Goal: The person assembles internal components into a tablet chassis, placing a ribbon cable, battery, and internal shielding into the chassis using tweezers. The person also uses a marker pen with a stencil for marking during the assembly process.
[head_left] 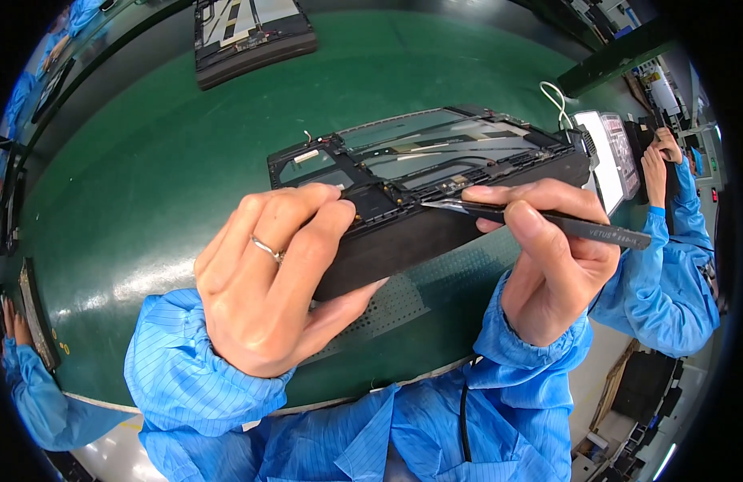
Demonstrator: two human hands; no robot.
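Observation:
A black rectangular device frame (460, 239), with thin cables and small parts across its open inside, is tilted up over the green table. My left hand (275, 265), with a ring on one finger, grips its near left corner, fingers on top and thumb along the lower side. Between the thumb and fingers of my right hand (548, 249) is a pair of dark tweezers (600, 230). The pale tips of the tweezers reach the frame's near inner edge, beside small parts; whether they pinch anything is too small to tell.
Another open device frame (257, 68) lies at the table's far edge. A white cable loop (556, 100) and a white board (600, 165) are right of my frame. Co-workers in blue sleeves work at the right (665, 265) and left (46, 394). A perforated mat (387, 301) lies on the green table (130, 217).

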